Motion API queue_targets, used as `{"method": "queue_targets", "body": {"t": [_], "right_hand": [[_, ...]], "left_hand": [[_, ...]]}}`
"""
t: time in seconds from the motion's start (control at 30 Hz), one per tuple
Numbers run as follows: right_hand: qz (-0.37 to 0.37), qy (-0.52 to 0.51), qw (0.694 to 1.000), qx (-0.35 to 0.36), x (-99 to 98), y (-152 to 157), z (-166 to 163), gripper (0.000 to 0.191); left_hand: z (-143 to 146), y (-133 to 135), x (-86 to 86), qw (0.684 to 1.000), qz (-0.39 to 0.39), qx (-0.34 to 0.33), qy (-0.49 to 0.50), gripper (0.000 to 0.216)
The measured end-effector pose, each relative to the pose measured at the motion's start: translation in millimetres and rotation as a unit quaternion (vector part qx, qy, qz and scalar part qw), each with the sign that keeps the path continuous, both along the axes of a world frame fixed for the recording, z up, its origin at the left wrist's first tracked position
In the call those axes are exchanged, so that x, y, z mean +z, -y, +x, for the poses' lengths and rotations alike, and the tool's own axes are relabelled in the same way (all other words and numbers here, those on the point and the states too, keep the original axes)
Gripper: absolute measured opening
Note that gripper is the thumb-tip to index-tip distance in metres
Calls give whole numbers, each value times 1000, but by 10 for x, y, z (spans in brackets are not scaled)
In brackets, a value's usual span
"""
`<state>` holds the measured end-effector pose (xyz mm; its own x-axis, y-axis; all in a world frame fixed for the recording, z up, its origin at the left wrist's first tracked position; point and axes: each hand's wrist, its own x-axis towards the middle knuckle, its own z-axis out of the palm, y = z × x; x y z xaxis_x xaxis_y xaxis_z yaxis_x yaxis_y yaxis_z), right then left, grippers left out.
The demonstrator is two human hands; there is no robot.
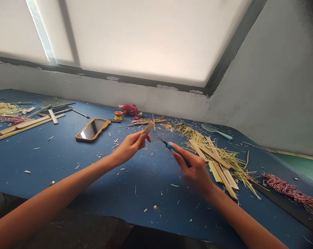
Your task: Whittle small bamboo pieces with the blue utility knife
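My left hand [135,142] is closed on a short, flat bamboo piece [149,127], whose pale end sticks up past the thumb. My right hand [194,164] grips a thin-shafted tool with a blue and black handle [172,148]. The tool's narrow dark shaft points up and left toward the bamboo piece. Its tip lies close to the piece; whether they touch I cannot tell. Both hands are held above the blue table [114,200].
Bamboo strips [218,160] lie on shavings at the right, near a green hairbrush [215,130] and red-white cord [291,188]. A yellow-framed phone [92,129] lies left of centre. A red plush toy [129,109] sits by the wall. More strips [29,124] lie far left.
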<state>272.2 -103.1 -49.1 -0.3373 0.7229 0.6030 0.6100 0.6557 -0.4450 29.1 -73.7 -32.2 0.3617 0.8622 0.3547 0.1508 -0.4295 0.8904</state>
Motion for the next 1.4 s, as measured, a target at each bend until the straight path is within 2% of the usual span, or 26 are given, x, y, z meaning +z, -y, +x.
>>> {"method": "queue_targets", "body": {"t": [0.4,0.6,0.7,1.03,1.17,1.4], "right_hand": [[-11,3,1000,-6,7,4,-18,37],[-17,18,999,-33,46,26,-37,38],[-29,22,999,-35,68,27,-34,38],[57,56,996,-42,112,2,-38,41],[71,64,994,-50,102,3,-37,41],[69,59,995,-37,44,11,0,42]], "left_hand": [[-5,29,14,1000,3,4,-20,38],[-20,43,7,979,97,116,-139,34],[-11,68,10,965,133,158,-159,31],[34,85,10,968,167,179,-54,30],[55,72,-23,976,141,163,-9,31],[75,46,-78,990,78,120,11,33]]}}
